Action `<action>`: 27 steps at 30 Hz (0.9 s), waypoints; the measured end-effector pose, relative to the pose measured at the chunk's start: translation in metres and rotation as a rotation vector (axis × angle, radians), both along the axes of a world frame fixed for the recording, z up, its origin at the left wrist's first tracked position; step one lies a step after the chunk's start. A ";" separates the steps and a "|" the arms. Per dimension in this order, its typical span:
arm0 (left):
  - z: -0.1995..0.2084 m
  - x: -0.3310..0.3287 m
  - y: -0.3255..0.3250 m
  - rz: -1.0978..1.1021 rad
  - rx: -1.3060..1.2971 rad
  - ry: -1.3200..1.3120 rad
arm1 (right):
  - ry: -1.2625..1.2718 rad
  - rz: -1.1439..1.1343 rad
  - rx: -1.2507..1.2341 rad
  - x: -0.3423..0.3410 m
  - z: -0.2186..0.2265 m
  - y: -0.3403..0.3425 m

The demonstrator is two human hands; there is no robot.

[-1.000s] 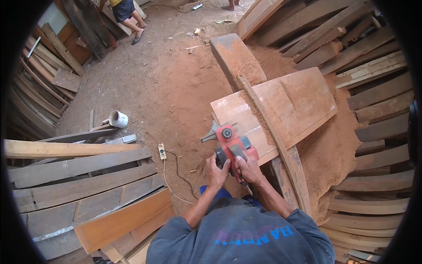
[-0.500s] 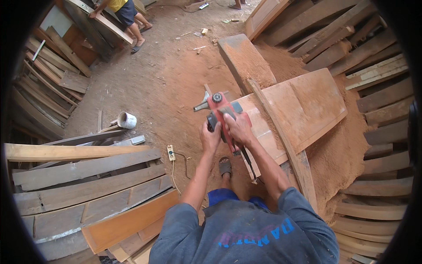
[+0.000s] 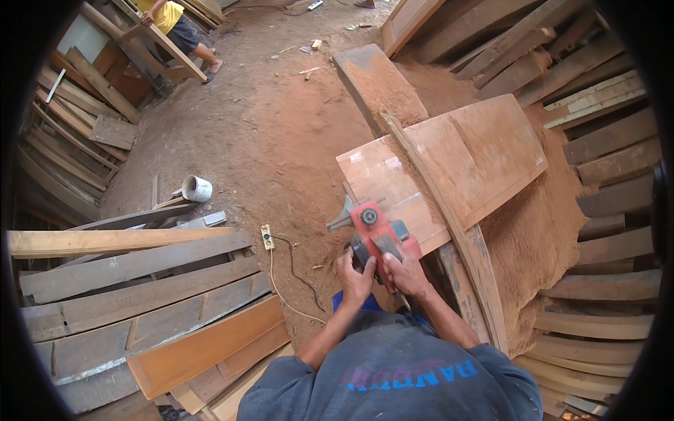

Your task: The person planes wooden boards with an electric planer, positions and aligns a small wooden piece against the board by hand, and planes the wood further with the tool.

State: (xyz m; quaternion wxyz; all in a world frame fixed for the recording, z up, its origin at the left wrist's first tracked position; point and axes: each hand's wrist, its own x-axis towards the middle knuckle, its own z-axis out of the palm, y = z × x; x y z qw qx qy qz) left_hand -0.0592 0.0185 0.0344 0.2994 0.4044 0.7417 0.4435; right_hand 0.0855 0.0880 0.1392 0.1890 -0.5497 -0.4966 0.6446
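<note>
A red electric hand planer point(image 3: 373, 231) is held close in front of my body, over the near left end of a wooden panel point(image 3: 484, 154). Around its rear handle my right hand point(image 3: 408, 274) is closed. My left hand point(image 3: 357, 281) grips the planer's black side part, fingers partly hidden behind it. A silver guide juts from the tool's left side. Whether its base touches the panel is hidden. Across the panel lies a long wooden strip point(image 3: 428, 177), dusted with shavings. Under the panel's far edge sits a thick board point(image 3: 382, 88).
Reddish shavings point(image 3: 537, 231) cover the ground to the right. Stacked planks point(image 3: 604, 238) line the right side; more boards point(image 3: 154, 259) lie at left. A power strip point(image 3: 267, 237) with cords and a white bucket point(image 3: 197, 189) stand nearby. Another person point(image 3: 170, 21) handles a wooden frame at far left.
Both my hands have drawn the planer nearer to my body and slightly right, uncovering the panel's left end. The other person has shifted left with the wooden frame.
</note>
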 end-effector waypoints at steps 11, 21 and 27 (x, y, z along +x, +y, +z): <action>0.021 -0.036 0.074 0.033 -0.074 -0.141 | -0.029 0.047 0.108 -0.038 0.007 0.068; -0.018 -0.134 0.211 0.054 0.079 -0.271 | -0.282 0.205 1.174 -0.124 -0.052 0.200; 0.000 -0.113 0.181 0.006 0.080 -0.243 | 0.009 0.118 0.497 -0.105 -0.030 0.170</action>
